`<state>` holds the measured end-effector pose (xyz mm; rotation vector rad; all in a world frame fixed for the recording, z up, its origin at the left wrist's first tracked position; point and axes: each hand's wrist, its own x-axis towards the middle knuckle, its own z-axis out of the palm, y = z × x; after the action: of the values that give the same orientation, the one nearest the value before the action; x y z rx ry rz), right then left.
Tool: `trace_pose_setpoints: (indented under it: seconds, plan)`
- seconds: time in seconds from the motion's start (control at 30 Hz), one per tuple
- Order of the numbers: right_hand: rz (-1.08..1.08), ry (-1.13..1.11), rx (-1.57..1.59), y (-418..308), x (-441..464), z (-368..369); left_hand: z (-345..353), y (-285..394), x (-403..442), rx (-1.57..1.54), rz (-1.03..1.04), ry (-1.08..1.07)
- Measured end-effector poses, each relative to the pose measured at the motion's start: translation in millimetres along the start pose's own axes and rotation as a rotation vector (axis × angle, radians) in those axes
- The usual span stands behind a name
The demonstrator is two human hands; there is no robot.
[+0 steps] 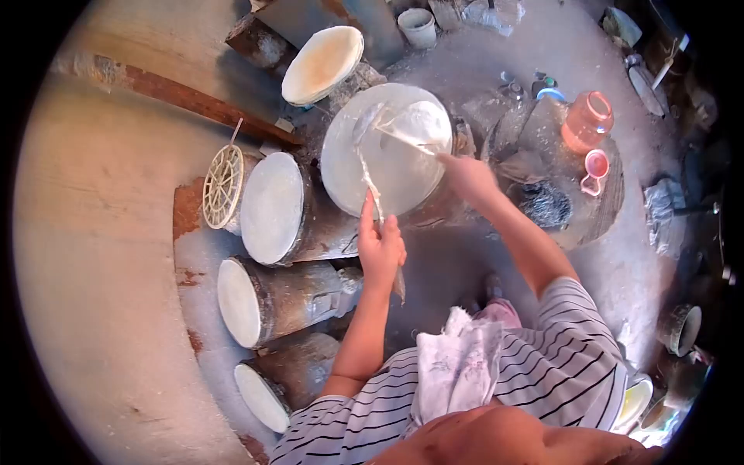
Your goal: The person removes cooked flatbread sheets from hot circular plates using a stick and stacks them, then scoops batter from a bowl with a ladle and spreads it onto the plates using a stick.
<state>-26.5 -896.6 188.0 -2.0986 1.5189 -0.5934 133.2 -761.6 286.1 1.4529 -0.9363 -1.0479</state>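
A wide round drum (341,167) with a pale, wet-looking top lies in front of me. My left hand (379,249) is closed around a long stick (365,167) coated in white paste, its index finger lying along it. The stick's far end reaches over the pale surface. My right hand (470,184) grips a thin light rod (409,142) at the drum's right edge. The two tools come close together near the middle of the surface; whether they touch I cannot tell. A bright patch beside the rod may be a reflection.
Several drums with white tops, one nearest (271,205), stand to the left by a round slatted lattice (223,186). Another pale-topped drum (324,65) and a white bucket (417,28) stand behind. On the right are a pink jar (589,122), a pink scoop (596,165) and a dark scrubber (545,203).
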Motion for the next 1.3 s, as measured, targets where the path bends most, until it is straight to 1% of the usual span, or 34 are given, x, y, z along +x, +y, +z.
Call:
trace_pose_setpoints:
  seconds: [0.03,0.1,0.13,0.17,0.2,0.23,0.3,0.37,0.4,0.43,0.47,0.5,0.57,0.6,0.67,0.7,0.73,0.77,0.83,0.87,0.93,0.97,1.03,1.07,1.13,1.17,1.23,1.3]
  plan:
    - [0.262,-0.112,0.389,-9,-24,-35,-10,2,0,0.057,0.018,-0.018]
    - [0.268,0.137,0.150,44,-41,-6,-22,2,8,0.109,0.068,-0.031]
    - [0.276,0.055,0.193,33,-44,-7,-24,-3,20,0.145,0.137,-0.053]
    - [0.295,-0.018,0.243,19,-48,-7,-22,-3,23,0.077,0.056,-0.054]
    - [0.175,0.022,0.158,25,-36,22,-13,0,36,0.007,0.009,-0.069]
    - [0.117,0.100,0.112,15,-24,32,-3,3,48,-0.060,-0.027,-0.088]
    - [0.019,0.046,0.009,11,0,31,8,8,66,-0.202,-0.008,-0.105]
    - [-0.003,0.145,-0.056,33,-8,15,4,23,66,-0.298,-0.031,-0.111]
    - [0.148,0.107,0.134,19,-28,-20,-10,32,62,-0.373,-0.118,-0.106]
    - [0.027,0.244,0.005,41,-33,-8,-21,31,61,-0.412,-0.143,-0.081]
    - [0.044,0.126,0.029,52,-42,7,-32,31,60,-0.441,-0.163,-0.064]
    - [0.070,0.035,0.055,40,-48,3,-36,34,60,-0.461,-0.170,-0.071]
    - [-0.062,0.061,0.050,41,-36,34,-40,26,63,-0.629,-0.282,-0.041]
    - [-0.035,0.038,0.059,27,-27,19,-42,18,68,-0.716,-0.344,-0.034]
    - [-0.011,0.117,0.075,58,8,20,-48,13,74,-0.902,-0.467,-0.018]
    - [0.013,0.134,0.090,68,19,26,-52,10,76,-0.933,-0.469,-0.037]
    - [0.021,0.020,0.074,53,24,1,-55,5,81,-0.966,-0.479,-0.053]
    - [-0.016,0.007,0.071,57,27,4,-58,-1,81,-1.006,-0.500,-0.056]
    - [-0.195,-0.108,0.121,42,11,-6,-54,-1,82,-1.032,-0.465,-0.047]
    - [-0.180,-0.148,0.116,38,1,-15,-50,4,86,-1.048,-0.428,-0.057]
    - [-0.151,-0.198,0.105,29,-25,-31,-43,12,92,-1.049,-0.422,-0.008]
    - [0.013,-0.139,0.253,29,-37,-28,-41,13,94,-1.047,-0.423,0.019]
    - [0.354,-0.027,0.542,39,-68,1,-40,5,98,-1.059,-0.423,0.026]
    - [0.308,0.027,0.583,49,-85,40,-38,-3,95,-1.059,-0.431,0.032]
    - [0.376,-0.059,0.675,10,-98,60,-22,-46,85,-1.005,-0.374,0.095]
    - [0.497,-0.215,0.725,-26,-99,48,-10,-66,77,-0.975,-0.341,0.138]
    - [0.198,-0.153,0.972,-17,-81,83,26,-81,61,-0.875,-0.260,0.307]
    - [-0.024,-0.183,0.890,-21,-62,65,44,-74,58,-1.087,-0.344,0.476]
